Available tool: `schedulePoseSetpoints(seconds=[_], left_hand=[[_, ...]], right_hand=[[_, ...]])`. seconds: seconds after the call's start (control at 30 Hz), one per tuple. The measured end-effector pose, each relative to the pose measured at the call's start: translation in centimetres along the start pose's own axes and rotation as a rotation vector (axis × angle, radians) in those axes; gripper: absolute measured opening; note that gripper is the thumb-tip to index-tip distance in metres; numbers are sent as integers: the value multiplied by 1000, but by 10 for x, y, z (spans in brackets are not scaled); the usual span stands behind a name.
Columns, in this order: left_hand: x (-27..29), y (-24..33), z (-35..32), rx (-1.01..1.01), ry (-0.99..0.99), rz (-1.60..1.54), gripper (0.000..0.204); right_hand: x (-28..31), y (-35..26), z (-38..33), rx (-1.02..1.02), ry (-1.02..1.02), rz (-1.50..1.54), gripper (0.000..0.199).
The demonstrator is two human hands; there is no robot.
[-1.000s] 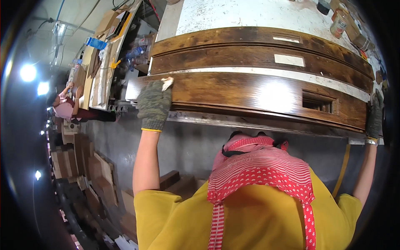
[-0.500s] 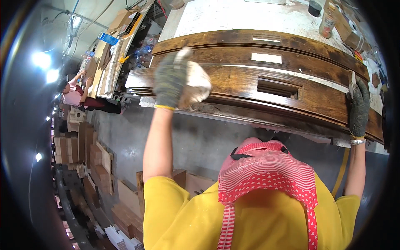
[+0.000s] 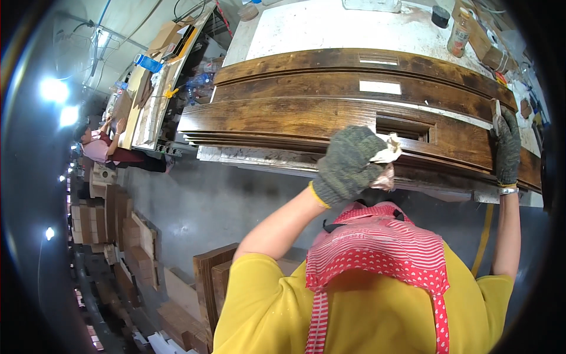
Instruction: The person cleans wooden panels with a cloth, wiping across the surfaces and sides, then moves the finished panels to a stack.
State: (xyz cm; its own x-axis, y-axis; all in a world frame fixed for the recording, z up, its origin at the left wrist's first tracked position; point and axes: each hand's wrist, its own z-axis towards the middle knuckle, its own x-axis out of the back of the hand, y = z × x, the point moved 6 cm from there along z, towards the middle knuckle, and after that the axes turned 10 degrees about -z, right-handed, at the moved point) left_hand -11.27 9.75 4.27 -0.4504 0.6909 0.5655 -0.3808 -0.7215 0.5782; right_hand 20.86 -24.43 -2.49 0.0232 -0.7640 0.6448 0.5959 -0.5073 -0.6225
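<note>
My left hand (image 3: 349, 165), in a dark green knitted glove, is closed on a crumpled pale rag (image 3: 386, 158). It is at the near edge of the top brown wooden board (image 3: 277, 118), just below a rectangular cut-out (image 3: 407, 127). My right hand (image 3: 508, 147), gloved too, rests at the right end of the boards with its fingers curled. A narrow brown strip (image 3: 496, 113) shows beside those fingers; the grip itself is partly hidden. Two more stained boards, a middle one (image 3: 283, 87) and a far one (image 3: 295, 61), lie behind, each with a slot.
The boards lie on a white-topped table (image 3: 312, 29). At its far right stand a plastic bottle (image 3: 458, 38), a small black cup (image 3: 440, 16) and a cardboard box (image 3: 489, 44). Another person (image 3: 103, 146) works at a bench on the left. Wooden pieces (image 3: 212, 277) stand behind my left arm.
My left hand has moved right and nearer with the rag, from the board's left part to below the cut-out. My right hand stays at the boards' right end.
</note>
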Motion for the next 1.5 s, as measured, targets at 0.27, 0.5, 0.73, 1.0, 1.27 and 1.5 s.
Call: schedulePoseSetpoints(seconds=[0.27,0.5,0.73,1.0,1.27,1.5], left_hand=[[179,-123,-82,391,593,700,32],[-15,-10,-16,-27,419,396,34],[-8,15,17,312,348,423,24],[-71,10,13,276,447,580,23],[-208,99,72,163,112,137,35],[-61,-3,-4,574,724,332,32]], right_hand=[[5,-50,2,-1,28,-28,43],[-6,-66,-5,-347,-126,619,37],[101,-14,13,410,22,-162,55],[116,71,16,-325,-292,623,43],[120,81,12,-383,-255,693,40],[125,77,15,-332,-283,617,39]])
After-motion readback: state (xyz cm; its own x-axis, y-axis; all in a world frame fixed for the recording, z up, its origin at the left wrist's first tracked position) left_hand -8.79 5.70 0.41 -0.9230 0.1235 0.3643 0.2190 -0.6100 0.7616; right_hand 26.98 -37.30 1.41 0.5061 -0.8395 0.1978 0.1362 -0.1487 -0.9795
